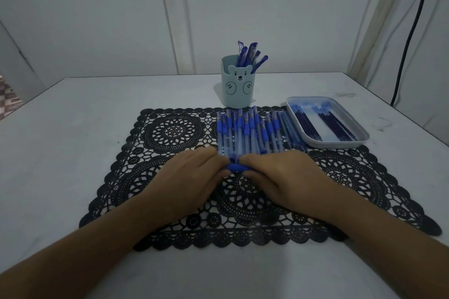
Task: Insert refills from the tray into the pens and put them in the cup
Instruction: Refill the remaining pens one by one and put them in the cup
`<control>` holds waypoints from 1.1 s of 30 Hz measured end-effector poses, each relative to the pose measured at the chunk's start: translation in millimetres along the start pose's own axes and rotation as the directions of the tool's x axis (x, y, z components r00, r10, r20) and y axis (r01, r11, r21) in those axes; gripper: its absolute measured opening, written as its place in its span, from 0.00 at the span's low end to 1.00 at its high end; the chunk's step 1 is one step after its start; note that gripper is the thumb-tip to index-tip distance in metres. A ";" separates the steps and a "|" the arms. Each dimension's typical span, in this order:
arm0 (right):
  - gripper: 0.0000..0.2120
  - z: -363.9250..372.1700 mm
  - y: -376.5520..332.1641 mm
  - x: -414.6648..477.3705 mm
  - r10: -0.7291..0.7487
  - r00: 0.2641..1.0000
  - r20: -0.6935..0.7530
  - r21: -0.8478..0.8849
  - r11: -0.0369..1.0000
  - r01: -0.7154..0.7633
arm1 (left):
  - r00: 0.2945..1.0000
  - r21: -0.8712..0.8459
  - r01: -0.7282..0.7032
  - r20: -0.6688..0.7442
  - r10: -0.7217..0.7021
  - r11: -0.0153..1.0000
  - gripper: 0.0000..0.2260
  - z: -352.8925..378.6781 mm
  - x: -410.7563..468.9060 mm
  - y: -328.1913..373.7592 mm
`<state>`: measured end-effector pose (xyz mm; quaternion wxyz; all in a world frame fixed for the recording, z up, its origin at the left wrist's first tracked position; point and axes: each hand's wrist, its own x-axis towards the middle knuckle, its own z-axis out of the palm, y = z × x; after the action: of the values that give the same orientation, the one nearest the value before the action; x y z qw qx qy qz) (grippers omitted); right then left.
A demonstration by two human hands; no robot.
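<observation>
Blue-capped pens (250,56) are already standing in the bear-faced cup (237,85) at upper centre of the frame, several of them, so part of the job is judged done. Plenty is left, though: a long row of pens (250,131) is laid side by side on the black lace placemat (170,133) just below the cup, and dark refills (323,126) are lying in the pale tray (362,139) at right of centre, the tray's near corner touching the mat.

At mid-frame the two hands are brought together over the near ends of that row. A short blue piece (234,167), seemingly a pen cap or grip end, is pinched between them. The left hand (192,177) is curled, fingertips closed on the piece's left end; the right hand (279,175) is closed on its right end. Whether a refill is inside it cannot be told, as the fingers hide the rest.
</observation>
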<state>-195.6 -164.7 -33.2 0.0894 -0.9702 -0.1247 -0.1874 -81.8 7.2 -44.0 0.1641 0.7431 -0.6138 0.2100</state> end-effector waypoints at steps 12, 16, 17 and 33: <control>0.09 -16.0 5.6 -6.8 0.285 0.959 -0.002 0.082 0.955 -0.284 | 0.967 -0.120 0.252 -0.009 -0.255 0.960 0.15 -2.9 2.6 -10.4; 0.06 -16.7 3.7 -6.2 0.239 0.970 0.053 0.131 0.961 -0.244 | 0.952 -0.164 0.299 -0.015 -0.305 0.940 0.17 -1.4 2.4 -12.2; 0.07 -17.5 1.2 -6.4 0.213 0.974 0.077 0.133 0.966 -0.221 | 0.952 -0.166 0.299 -0.016 -0.305 0.940 0.17 -1.3 2.8 -12.0; 0.28 -12.1 -2.6 -2.0 0.421 0.903 -0.088 0.432 0.833 -0.346 | 0.987 -0.139 0.154 -0.013 -0.157 0.978 0.12 -4.3 5.7 -0.6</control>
<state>-202.3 -165.3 -22.5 0.3354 -0.9143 0.0456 -0.2222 -80.8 4.7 -37.4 0.2383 0.7732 -0.5648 0.1623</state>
